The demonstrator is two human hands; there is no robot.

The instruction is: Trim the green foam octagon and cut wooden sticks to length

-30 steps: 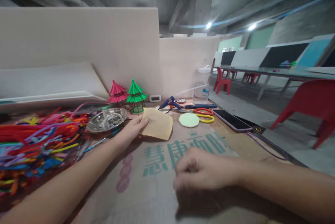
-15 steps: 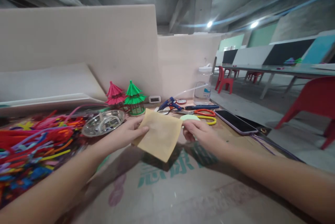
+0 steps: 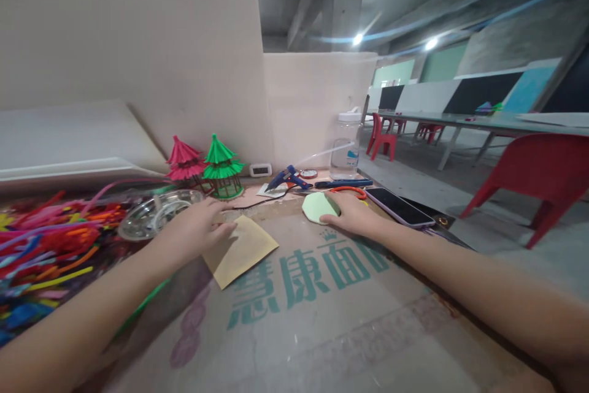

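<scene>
In the head view, the left hand (image 3: 200, 227) is at the upper left edge of the tan sheet (image 3: 246, 249), its thumb over that edge. Its fingers look loosely bent; I cannot tell whether they pinch the sheet or merely rest on it. The sheet lies on the cardboard (image 3: 350, 331), left of centre, one corner pointing toward the person.

The right hand (image 3: 352, 212) is at the pale green disc (image 3: 315, 207), farther off and to the right of the sheet. Thumb and forefinger are parted over its right side (the palm hides the rest of that edge), so whether they grip it cannot be told.

As for progress, the disc already has a many-sided outline, so its shaping looks done. The sheet is a plain square with no cut showing, so any work on it seems yet to be done. Nothing is joined to the disc or the sheet where they show. The pink model (image 3: 184, 157) and green model (image 3: 223, 166) behind look complete, each with a tiered roof. The glue gun (image 3: 289, 177) rests near the back, and the scissors (image 3: 350, 189) lie just beyond the right hand; neither is in use.
</scene>
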